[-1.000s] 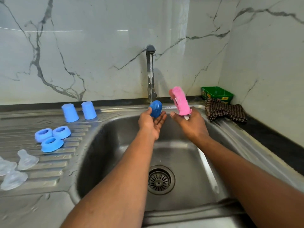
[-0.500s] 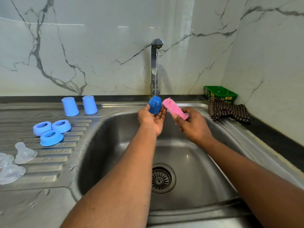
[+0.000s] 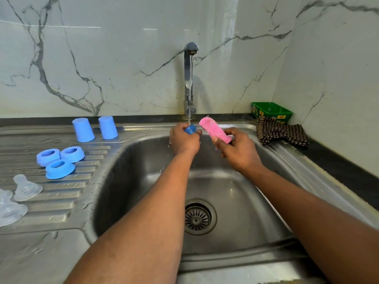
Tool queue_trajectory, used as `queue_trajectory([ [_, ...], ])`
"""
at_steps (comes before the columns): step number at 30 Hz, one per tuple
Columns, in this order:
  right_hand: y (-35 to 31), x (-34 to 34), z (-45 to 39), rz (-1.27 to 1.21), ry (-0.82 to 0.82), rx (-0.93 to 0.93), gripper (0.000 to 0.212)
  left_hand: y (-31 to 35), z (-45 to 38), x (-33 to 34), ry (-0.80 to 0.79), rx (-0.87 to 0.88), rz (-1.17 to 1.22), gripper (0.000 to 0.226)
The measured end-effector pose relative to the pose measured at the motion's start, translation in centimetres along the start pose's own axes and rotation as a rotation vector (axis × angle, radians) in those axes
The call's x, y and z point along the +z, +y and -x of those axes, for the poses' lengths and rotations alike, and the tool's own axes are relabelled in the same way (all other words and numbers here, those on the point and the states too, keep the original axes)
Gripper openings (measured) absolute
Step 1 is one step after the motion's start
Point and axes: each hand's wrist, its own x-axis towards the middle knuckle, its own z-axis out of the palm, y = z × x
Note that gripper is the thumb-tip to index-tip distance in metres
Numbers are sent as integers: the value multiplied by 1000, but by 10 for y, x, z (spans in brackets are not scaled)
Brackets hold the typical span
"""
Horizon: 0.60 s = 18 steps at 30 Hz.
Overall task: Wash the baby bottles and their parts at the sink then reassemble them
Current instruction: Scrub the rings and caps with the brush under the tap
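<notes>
Since before: left hand point(image 3: 183, 140) has rolled over, fingers curled round small blue plastic cap point(image 3: 190, 129) under the tap stream point(image 3: 190, 89); right hand point(image 3: 235, 149) grips pink sponge point(image 3: 214, 130) just beside. Risk: wet cap slipping into the sink basin point(image 3: 127, 181).

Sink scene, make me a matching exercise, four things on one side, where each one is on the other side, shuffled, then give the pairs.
Things:
1. blue cap
2. pink sponge
3. checkered cloth
4. blue collar rings

Places:
A. on the ribbed drainboard, left of the basin
B. in the left hand, under the tap's stream
C. on the counter at the right, in front of the green box
D. in the right hand, over the basin

Pairs: 1-B, 2-D, 3-C, 4-A
</notes>
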Motion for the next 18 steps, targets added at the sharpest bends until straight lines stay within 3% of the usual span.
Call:
queue_trajectory([
  [3, 1, 1, -1, 12, -4, -8, 35, 1, 4, 1, -18, 178, -68, 53],
  [6, 3, 0, -3, 8, 2, 17, 31, 1, 1, -2, -25, 138, -7, 73],
  [13, 6, -1, -4, -4, 22, 13, 16, 0, 1, 0, 29, 245, -17, 63],
  [18, 4, -1, -3, -4, 10, 36, 25, -18, 1, 1, 28, 58, -53, 57],
])
